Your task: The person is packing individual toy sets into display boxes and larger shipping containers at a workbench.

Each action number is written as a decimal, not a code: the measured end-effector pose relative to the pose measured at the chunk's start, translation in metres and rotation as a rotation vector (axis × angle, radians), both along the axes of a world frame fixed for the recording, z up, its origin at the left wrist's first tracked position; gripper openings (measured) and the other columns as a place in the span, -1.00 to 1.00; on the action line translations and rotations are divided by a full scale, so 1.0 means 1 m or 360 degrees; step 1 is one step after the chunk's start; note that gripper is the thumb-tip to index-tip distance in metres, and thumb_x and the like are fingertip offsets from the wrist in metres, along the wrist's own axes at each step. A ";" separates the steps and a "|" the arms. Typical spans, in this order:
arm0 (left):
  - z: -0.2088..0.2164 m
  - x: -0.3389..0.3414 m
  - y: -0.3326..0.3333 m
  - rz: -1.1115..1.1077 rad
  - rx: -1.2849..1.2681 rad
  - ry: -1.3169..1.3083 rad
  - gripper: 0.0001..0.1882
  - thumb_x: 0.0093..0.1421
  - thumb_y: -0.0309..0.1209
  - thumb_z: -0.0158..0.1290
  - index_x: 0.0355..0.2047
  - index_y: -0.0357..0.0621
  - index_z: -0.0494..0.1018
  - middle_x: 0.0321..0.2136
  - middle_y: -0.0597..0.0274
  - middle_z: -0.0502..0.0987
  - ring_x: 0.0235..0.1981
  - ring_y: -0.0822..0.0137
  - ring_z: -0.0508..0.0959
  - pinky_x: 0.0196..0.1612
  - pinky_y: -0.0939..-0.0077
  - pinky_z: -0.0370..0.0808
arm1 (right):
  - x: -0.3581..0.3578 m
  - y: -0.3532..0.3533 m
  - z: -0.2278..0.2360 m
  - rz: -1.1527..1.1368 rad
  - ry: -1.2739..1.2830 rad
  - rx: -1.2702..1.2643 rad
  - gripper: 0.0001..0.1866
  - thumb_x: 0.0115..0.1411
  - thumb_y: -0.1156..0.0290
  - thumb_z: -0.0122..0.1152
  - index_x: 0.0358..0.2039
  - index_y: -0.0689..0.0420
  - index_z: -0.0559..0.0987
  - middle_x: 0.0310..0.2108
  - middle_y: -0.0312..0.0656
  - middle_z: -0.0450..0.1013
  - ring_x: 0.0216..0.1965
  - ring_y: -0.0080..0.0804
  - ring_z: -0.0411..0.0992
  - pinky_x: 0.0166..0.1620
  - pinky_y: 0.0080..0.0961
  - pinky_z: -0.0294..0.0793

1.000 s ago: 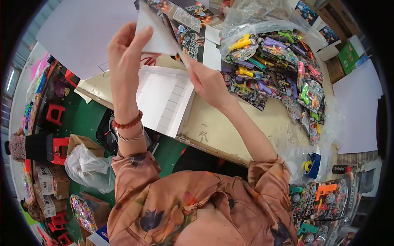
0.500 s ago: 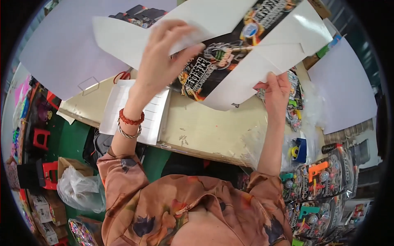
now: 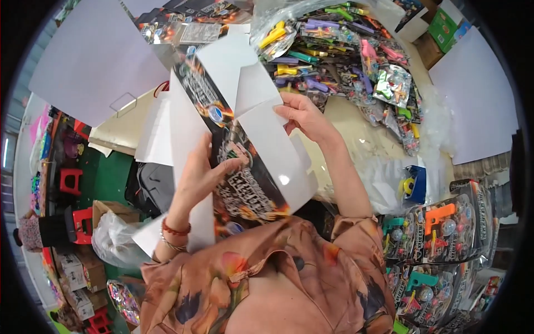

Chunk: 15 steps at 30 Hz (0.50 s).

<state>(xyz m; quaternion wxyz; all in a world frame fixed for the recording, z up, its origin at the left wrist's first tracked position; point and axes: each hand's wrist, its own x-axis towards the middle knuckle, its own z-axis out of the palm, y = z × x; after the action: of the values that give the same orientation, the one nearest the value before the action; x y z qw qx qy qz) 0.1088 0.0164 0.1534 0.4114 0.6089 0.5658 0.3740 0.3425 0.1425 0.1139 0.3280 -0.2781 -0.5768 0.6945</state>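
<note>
Between both hands, held up over the table [image 3: 356,139], a flat printed carton blank [image 3: 245,167] hangs unfolded, white inside, dark graphics outside. It looks light and thin, stiff only along its creases, glossy and likely slippery, easy to bend. The left hand [image 3: 203,175] grips its lower middle, thumb across the printed face; the right hand [image 3: 303,114] pinches a white flap at the upper edge. Panel edges near the creases seem the safest hold. Beyond the right hand lies a clear bag of colourful toys [image 3: 345,50].

white card box [image 3: 261,139] with black flame print
</note>
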 end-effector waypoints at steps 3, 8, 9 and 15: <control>-0.020 0.007 0.003 -0.0067 -0.0317 -0.0947 -0.53 0.14 -0.55 0.04 0.05 -0.31 0.19 -0.18 0.17 0.48 -0.20 0.43 0.52 -0.10 0.53 0.46 | 0.022 -0.008 -0.022 0.0040 -0.0091 -0.0104 -0.48 0.24 -0.05 -0.09 0.06 0.04 0.36 -0.17 -0.29 0.43 -0.21 -0.57 0.40 -0.26 -0.65 0.41; -0.063 0.030 0.046 -0.0177 -0.0560 -0.1762 -0.59 0.28 -0.41 -0.14 0.13 -0.12 0.18 -0.18 0.22 0.48 -0.25 0.40 0.54 -0.20 0.50 0.52 | 0.059 -0.036 -0.019 -0.0085 0.0206 -0.0650 -0.32 0.18 -0.09 0.02 0.14 0.16 0.25 0.02 -0.14 0.34 -0.06 -0.37 0.36 -0.06 -0.42 0.40; -0.074 0.035 0.056 -0.0317 -0.0675 -0.1861 -0.54 0.23 -0.45 -0.06 0.15 -0.06 0.17 -0.17 0.26 0.49 -0.23 0.37 0.54 -0.17 0.48 0.53 | 0.074 -0.037 -0.023 -0.0098 -0.0007 -0.0538 -0.37 0.17 0.04 0.08 0.14 0.16 0.26 0.01 -0.16 0.35 -0.08 -0.42 0.37 -0.08 -0.47 0.40; -0.079 0.109 0.070 -0.0661 -0.0876 -0.2021 -0.63 0.24 -0.47 -0.08 0.06 -0.14 0.21 -0.13 0.21 0.48 -0.22 0.37 0.55 -0.15 0.46 0.54 | 0.159 -0.051 -0.043 -0.0068 -0.0814 -0.0026 -0.57 0.11 0.34 0.17 -0.02 0.26 0.44 -0.26 -0.28 0.51 -0.29 -0.63 0.40 -0.18 -0.66 0.36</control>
<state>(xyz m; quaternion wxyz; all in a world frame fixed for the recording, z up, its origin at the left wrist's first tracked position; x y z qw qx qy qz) 0.2175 0.0864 0.0740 0.8618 0.2434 0.1639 0.4137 0.5011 0.0913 0.0713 0.1839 -0.4594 -0.6294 0.5991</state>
